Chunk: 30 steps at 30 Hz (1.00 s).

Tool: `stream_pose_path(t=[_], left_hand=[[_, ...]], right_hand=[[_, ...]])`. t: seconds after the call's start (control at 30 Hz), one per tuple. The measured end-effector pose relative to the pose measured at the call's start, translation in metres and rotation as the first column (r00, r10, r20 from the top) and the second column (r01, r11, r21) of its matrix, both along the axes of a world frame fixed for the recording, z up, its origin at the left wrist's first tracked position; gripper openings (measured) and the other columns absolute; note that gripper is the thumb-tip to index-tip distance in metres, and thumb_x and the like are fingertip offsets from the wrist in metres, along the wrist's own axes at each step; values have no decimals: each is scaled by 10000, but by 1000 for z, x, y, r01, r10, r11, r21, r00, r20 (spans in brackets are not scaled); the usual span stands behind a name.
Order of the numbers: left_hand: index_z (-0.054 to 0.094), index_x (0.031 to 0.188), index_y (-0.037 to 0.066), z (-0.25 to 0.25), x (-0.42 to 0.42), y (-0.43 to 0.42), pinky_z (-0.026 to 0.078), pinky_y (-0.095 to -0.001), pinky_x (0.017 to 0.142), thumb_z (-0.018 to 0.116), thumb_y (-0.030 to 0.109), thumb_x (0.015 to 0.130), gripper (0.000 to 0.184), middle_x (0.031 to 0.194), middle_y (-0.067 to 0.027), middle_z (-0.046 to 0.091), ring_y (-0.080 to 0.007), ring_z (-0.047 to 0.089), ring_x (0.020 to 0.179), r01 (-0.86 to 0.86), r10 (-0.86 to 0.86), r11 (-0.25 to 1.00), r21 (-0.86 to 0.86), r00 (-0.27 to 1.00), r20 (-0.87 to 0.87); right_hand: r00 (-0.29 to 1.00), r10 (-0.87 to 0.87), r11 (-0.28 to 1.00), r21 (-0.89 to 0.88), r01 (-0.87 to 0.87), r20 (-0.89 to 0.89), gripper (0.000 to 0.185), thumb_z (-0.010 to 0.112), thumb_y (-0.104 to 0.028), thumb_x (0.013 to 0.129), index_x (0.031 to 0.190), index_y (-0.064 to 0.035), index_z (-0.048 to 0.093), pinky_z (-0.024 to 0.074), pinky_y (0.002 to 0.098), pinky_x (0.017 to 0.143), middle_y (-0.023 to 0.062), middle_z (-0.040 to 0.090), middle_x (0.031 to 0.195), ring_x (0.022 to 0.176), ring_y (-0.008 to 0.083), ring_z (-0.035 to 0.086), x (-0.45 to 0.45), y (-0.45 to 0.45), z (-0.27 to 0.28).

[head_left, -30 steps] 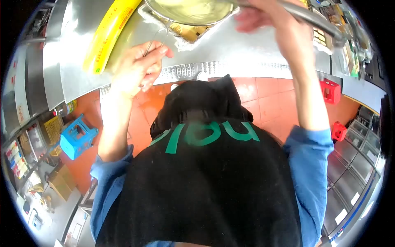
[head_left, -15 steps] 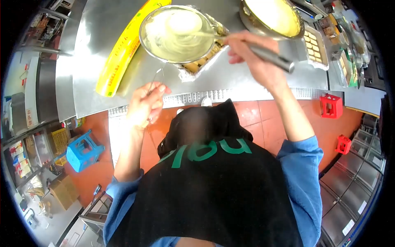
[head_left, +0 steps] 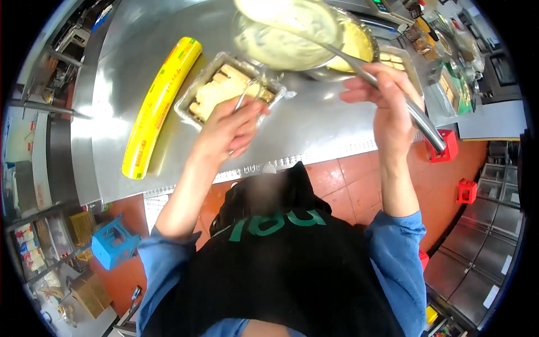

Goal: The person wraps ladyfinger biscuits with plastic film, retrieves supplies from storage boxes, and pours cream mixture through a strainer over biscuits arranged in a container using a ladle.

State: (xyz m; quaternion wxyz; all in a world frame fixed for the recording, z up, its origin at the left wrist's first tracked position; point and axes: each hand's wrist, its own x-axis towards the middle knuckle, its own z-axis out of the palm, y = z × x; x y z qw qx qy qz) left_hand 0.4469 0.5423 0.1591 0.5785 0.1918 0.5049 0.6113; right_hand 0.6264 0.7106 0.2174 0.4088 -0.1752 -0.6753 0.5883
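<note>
My left hand (head_left: pixel 233 128) is closed around the thin wire handle of a round strainer (head_left: pixel 255 48) smeared with pale cream. The strainer is tipped and blurred at the rim of a metal bowl (head_left: pixel 371 42) of yellow cream. In my right hand (head_left: pixel 390 98) is a spatula with a long grey metal handle (head_left: pixel 424 126); its pale, cream-covered blade lies over the strainer. Beneath and beyond my left fingers sits a rectangular tray (head_left: pixel 182 105) lined with plastic film. It contains finger biscuits (head_left: pixel 234 74) partly covered with cream (head_left: pixel 213 95).
A yellow roll of film (head_left: pixel 160 109) lies on the steel table (head_left: pixel 314 115) left of the tray. Another biscuit tray (head_left: pixel 412 64) stands right of the bowl. A scale (head_left: pixel 382 7) is at the back. Blue (head_left: pixel 114 244) and red (head_left: pixel 447 147) stools stand on the floor.
The strainer has moved right from above the tray to the bowl, uncovering the biscuits and cream. My left hand has travelled right with it, and the spatula's handle now points lower right.
</note>
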Motion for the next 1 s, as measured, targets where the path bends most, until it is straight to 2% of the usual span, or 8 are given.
stream_pose_path(t=[0.17,0.33,0.47,0.63,0.8,0.9,0.93,1.0], left_hand=[[524,925,24,-3,7,87,227,-191,307,505,258,937,235,496,85,292,-19,274,355,96,-99,994,56,994,49],[519,925,33,-29,14,120,234,-194,309,533,282,920,250,508,85,314,-17,290,359,189,-189,982,15,979,80],[518,924,33,-32,20,140,234,-196,309,524,270,926,237,499,85,301,-22,286,355,189,-189,982,9,978,94],[522,915,22,-37,34,156,248,-217,312,505,222,935,202,503,66,297,-41,282,357,125,-120,992,-28,982,145],[527,921,34,-58,61,171,248,-214,291,475,214,952,189,490,64,293,-44,277,335,9,-4,1000,-29,988,157],[530,917,39,-64,80,178,248,-210,281,469,220,957,195,482,63,288,-44,274,325,-77,83,996,-46,982,169],[531,916,40,-65,85,181,248,-209,278,471,224,957,198,481,63,287,-43,273,323,-103,110,993,-55,982,155],[536,925,37,-71,92,184,248,-206,274,474,225,956,201,484,59,297,-43,272,318,-142,148,988,-54,980,131]], right_hand=[[967,-256,963,81,256,-9,309,499,-186,901,1003,86,603,540,319,622,197,652,774,637,268,662,25,37,1],[920,-324,943,150,296,220,235,561,-161,880,990,32,639,533,287,656,145,661,821,688,202,663,34,54,-14],[899,-338,939,169,300,278,199,569,-145,877,984,5,645,523,265,644,121,655,859,718,176,651,28,70,-40],[908,-309,742,669,45,282,169,597,-30,779,943,-27,633,501,310,591,113,640,817,719,215,654,27,96,-61],[940,-75,831,542,-125,332,377,574,38,735,1092,-84,577,492,379,591,130,622,835,720,320,629,33,121,-86],[927,20,844,491,-217,374,373,625,13,747,1109,-65,581,498,313,598,124,628,835,703,265,628,45,140,-90],[933,29,846,488,-214,360,436,550,49,724,1129,-112,555,487,400,606,141,605,866,721,327,606,49,145,-96],[930,-125,734,663,-149,347,440,557,42,717,1126,-119,559,485,404,617,141,605,881,754,307,606,70,172,-101]])
